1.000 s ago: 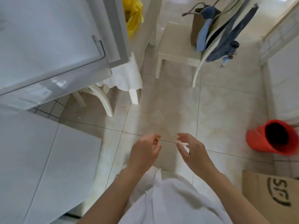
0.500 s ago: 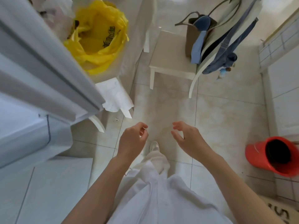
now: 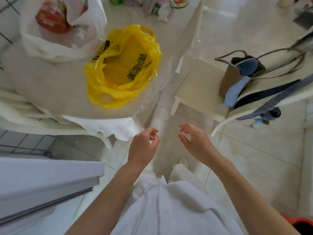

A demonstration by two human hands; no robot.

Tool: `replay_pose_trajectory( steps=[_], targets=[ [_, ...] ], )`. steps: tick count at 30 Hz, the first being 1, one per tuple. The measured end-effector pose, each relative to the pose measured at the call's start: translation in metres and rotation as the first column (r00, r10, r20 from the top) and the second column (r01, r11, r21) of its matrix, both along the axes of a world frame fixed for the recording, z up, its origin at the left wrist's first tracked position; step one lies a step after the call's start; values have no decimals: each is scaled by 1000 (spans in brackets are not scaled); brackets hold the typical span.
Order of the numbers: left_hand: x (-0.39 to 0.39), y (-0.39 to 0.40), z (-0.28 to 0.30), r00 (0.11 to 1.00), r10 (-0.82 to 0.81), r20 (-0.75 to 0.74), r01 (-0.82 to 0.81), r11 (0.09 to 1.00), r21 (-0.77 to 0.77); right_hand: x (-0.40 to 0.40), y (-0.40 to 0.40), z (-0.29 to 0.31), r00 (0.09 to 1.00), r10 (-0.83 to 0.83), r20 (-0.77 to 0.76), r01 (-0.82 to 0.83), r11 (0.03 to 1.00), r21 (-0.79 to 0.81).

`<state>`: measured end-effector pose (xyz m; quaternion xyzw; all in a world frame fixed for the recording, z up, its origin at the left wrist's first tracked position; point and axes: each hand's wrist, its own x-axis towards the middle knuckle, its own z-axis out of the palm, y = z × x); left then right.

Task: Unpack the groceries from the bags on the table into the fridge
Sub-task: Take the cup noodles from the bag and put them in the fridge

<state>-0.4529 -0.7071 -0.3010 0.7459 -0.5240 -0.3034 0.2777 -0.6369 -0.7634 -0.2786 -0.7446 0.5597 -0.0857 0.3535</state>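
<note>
— Closer to the table (image 3: pixel 50 85) than a moment ago: both bags now sit in full sight, where before the fridge door (image 3: pixel 42 180) covered most of them, and that door has dropped to the lower left.

— And the hands?

— Both held out in front of the body, over the tiled floor, just short of the table's edge. Neither touches anything. The left hand (image 3: pixel 144 146) is loosely curled, fingers bent in toward the thumb with only a narrow gap, nothing in it. The right hand (image 3: pixel 194 141) is spread wider, fingers half bent, palm turned toward the other hand, also empty.

— Where are the groceries?

— On the table. The yellow bag (image 3: pixel 122 68) lies nearest the hands, close to the table's near corner, its mouth gaping open, black printing on the inside wall. I can make out a pale patch low in it, but not what it is. Behind it, further left, stands the white bag (image 3: pixel 55 41), touching the yellow one or just beside it; a red packet (image 3: pixel 50 19) shows through its thin plastic.

— Anything else about?

— A chair (image 3: pixel 199 89) to the right, apart from the table, with a brown paper bag (image 3: pixel 232 78) on the seat and blue clothing draped over its back. Small ornaments at the table's far end are too blurred to name.
</note>
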Motion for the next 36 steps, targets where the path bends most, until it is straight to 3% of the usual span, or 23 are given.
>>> replay_pose_trajectory(
  steps=[11,20,29,36],
  targets=[
    [-4,-130,-10,934,358,10,-357,932,65,6,-195,-5,954,298,15,-299,954,31],
    [16,-233,7,811,582,61,-584,811,24,54,-340,18,806,592,22,-591,806,-43],
    [114,-282,15,706,693,146,-690,719,-85,173,-416,28,698,714,47,-699,695,-168],
    [193,-308,16,687,708,165,-704,704,-88,250,-438,36,629,777,20,-763,622,-178]
  ],
)
